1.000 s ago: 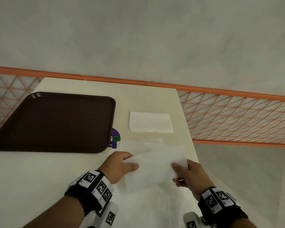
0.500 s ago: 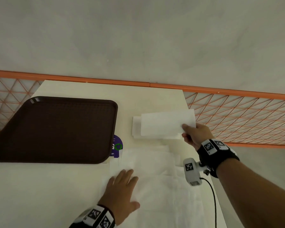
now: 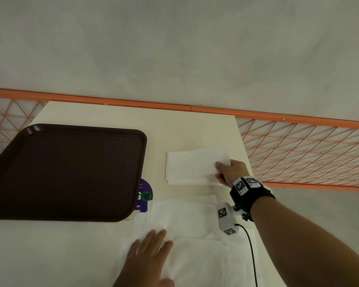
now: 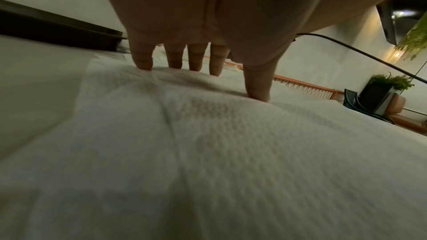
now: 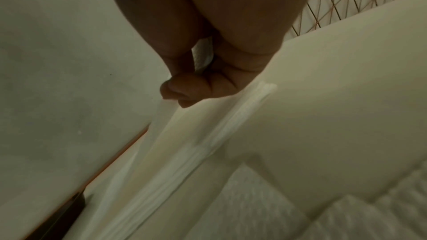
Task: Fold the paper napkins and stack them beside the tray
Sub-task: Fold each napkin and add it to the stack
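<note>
A dark brown tray (image 3: 66,170) lies at the left of the cream table (image 3: 184,129). Right of it sits a stack of folded white napkins (image 3: 186,177). My right hand (image 3: 226,170) pinches the right end of a folded napkin (image 3: 197,160) lying on top of that stack; in the right wrist view the folded napkin (image 5: 161,129) hangs from my curled fingers (image 5: 182,92) just over the stack (image 5: 208,145). Nearer me, several unfolded napkins (image 3: 195,245) are spread out. My left hand (image 3: 151,251) rests flat on them, its fingertips (image 4: 145,63) pressing the napkins' paper (image 4: 208,152).
A purple round sticker (image 3: 144,195) shows at the tray's right edge. An orange mesh railing (image 3: 298,154) runs behind and to the right of the table. The table's right edge is close to my right wrist. A black cable (image 3: 251,251) trails from the wrist camera over the napkins.
My right hand carried the folded napkin from the near pile away to the stack and lowered it there. My left hand let go and settled flat on the unfolded napkins.
</note>
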`<state>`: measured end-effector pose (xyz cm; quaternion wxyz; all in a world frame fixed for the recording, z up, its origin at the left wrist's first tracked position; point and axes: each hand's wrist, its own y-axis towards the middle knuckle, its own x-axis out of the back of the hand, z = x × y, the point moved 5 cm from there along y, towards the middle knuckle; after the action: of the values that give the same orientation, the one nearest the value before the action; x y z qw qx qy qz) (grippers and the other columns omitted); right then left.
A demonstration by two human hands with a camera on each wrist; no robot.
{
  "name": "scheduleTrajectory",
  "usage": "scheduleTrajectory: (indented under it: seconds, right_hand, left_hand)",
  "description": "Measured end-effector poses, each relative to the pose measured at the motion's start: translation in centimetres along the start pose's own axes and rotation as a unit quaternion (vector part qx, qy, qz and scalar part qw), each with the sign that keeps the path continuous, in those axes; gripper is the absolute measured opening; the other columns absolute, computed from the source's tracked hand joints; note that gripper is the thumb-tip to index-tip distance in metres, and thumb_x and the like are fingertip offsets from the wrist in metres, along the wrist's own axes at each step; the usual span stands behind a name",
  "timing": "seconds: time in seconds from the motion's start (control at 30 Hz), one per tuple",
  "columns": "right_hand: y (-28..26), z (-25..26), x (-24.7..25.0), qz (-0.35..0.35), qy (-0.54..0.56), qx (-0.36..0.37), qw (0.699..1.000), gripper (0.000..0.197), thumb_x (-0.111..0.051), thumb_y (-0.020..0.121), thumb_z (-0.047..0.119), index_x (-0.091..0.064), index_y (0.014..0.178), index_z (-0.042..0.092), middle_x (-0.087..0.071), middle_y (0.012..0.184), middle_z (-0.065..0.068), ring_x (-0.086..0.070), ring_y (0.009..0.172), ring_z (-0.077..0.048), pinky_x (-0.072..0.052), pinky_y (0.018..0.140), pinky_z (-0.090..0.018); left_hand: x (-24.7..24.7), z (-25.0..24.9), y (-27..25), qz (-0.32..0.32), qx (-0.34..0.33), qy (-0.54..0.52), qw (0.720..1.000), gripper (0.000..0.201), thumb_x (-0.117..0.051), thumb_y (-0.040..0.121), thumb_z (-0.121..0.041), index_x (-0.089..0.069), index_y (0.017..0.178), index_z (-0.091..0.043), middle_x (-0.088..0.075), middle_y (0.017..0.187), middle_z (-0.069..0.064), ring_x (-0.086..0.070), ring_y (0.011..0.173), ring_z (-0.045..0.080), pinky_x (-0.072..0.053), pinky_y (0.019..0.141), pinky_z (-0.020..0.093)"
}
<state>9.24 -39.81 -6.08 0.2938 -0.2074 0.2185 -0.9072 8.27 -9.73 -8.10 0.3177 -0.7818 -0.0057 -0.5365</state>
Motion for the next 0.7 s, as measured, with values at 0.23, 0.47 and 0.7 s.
scheduleTrajectory:
  seconds: [0.23,0.47,0.7]
  right_hand:
    - [1.3,0.2,0.8,-0.054,-0.249,0.031,0.966,0.034,-0.073,0.082,0.04,-0.061,0.083,0.008,-0.068,0.084,-0.011,-0.065,0.056,-0.023,-0.051,0.044,-0.023]
    - [-3.6,0.1,1.2,-0.069,-0.411,0.126,0.9,0.052,-0.06,0.086,0.055,-0.053,0.12,0.017,-0.064,0.108,-0.004,-0.061,0.101,-0.027,-0.048,0.084,-0.035]
    - [-13.9,-5.5,-3.1,0.245,-0.557,0.271,0.746,0.04,-0.059,0.086,0.052,-0.061,0.117,0.025,-0.058,0.11,0.006,-0.055,0.101,-0.016,-0.044,0.087,-0.028]
  left_hand:
    - [-1.0,0.7,-0.4,0.045,0.033,0.009,0.998,0.09,0.014,0.081,-0.073,-0.058,0.115,-0.032,-0.063,0.127,-0.001,-0.066,0.107,0.02,-0.056,0.069,0.043]
    - [-0.9,-0.5,-1.2,0.056,0.036,-0.075,0.995,0.081,-0.044,0.088,-0.063,-0.003,0.152,-0.033,0.028,0.152,-0.015,0.018,0.146,0.015,0.004,0.118,0.041]
    - [-0.7,-0.8,-1.8,0.04,0.052,-0.091,0.994,0.078,-0.048,0.09,-0.056,-0.005,0.151,-0.034,0.018,0.158,-0.012,0.016,0.146,0.013,0.003,0.118,0.04]
